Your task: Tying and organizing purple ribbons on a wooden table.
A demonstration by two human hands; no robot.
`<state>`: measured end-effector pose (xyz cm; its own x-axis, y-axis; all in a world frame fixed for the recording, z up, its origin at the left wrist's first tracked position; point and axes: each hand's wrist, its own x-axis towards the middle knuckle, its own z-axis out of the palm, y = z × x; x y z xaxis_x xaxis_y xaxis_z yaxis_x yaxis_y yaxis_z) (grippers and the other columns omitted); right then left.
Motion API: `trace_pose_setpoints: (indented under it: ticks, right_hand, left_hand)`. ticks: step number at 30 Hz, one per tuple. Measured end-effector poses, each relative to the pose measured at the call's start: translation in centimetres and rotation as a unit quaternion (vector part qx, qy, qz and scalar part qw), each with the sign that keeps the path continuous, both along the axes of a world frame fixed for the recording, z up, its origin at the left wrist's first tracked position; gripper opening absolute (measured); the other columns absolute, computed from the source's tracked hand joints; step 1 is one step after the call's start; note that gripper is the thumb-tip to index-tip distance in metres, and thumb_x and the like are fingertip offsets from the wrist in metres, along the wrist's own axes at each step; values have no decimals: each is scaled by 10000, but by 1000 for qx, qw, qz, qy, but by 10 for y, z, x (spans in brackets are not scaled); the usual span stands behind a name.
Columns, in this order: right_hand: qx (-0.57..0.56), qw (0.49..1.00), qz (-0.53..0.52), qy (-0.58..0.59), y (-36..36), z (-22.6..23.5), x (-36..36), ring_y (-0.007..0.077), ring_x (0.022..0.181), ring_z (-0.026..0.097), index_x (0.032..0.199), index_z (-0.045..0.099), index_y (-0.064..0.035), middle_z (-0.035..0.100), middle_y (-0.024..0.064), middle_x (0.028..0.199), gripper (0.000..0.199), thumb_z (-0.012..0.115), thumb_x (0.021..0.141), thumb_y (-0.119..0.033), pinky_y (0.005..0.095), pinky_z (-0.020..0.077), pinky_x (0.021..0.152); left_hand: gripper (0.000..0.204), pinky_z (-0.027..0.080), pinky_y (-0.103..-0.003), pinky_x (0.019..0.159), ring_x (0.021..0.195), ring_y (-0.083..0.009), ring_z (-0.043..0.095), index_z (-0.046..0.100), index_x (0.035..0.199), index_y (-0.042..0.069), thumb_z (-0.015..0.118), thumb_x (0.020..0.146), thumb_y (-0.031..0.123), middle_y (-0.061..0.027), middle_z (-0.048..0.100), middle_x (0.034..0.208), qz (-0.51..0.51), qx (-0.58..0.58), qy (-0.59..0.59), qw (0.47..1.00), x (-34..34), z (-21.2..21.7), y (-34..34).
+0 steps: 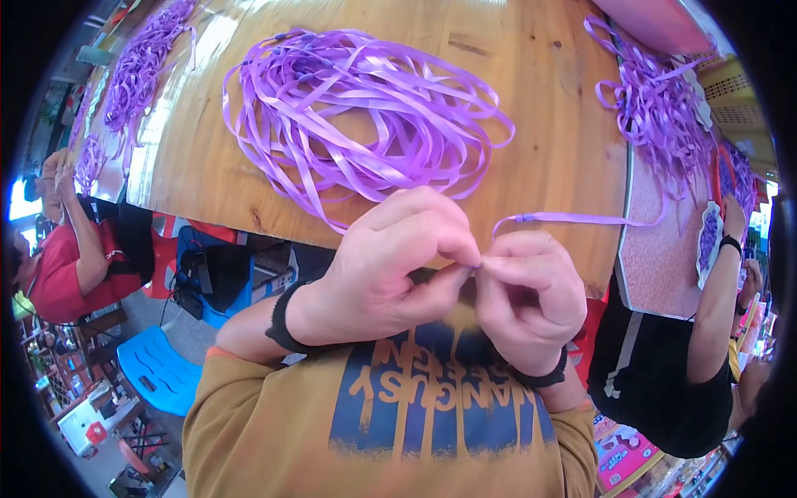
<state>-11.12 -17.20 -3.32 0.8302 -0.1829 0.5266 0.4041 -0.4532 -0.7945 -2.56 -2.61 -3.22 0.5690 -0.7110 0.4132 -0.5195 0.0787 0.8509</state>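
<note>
My left hand and my right hand meet at the fingertips just off the table's near edge, both pinched closed. Something tiny and dark shows between the tips, too small to name. A thin purple ribbon with a small darker purple bead or clip on it runs from behind my right fingers across the table to the right; my right hand appears to hold its end. Beyond my left hand lies a large loose coil of shiny purple ribbons, some with darker pieces on them.
More purple ribbons are heaped on the wooden table at the far left and on a pale surface at the right. People sit on both sides, one in a red shirt, another in black. A blue stool stands at the left.
</note>
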Motion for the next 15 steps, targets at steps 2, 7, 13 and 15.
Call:
trace_pose_setpoints:
  ticks: [2,7,13,15]
  right_hand:
    - [2,1000,-16,1,2,-3,0,149,590,567,848,571,-42,588,82,774,254,676,657,88,231,435,471]
    - [12,999,-49,17,1,-5,-5,160,605,570,850,558,-48,584,79,763,260,662,656,90,232,438,481]
    - [-19,998,-54,-4,-2,-4,-6,171,627,576,853,554,-53,585,80,770,259,656,661,87,241,456,510]
    - [-16,998,-57,24,-1,-3,-11,175,636,579,865,552,-55,591,86,805,261,652,667,82,249,469,528]
  left_hand:
    - [221,440,-286,689,782,-185,557,552,834,20,636,663,-92,-90,566,859,44,-21,-76,996,-3,-6,-1]
    - [127,472,-286,706,777,-149,571,553,926,-7,562,802,-34,-80,591,874,-30,-34,317,947,-9,2,1]
    - [203,501,-240,747,832,-101,603,528,1076,-41,500,902,59,-77,604,949,-109,-11,564,819,-6,6,1]
    - [208,506,-248,756,823,-107,606,527,1084,-36,493,911,75,-77,613,948,-111,34,524,844,-4,8,2]
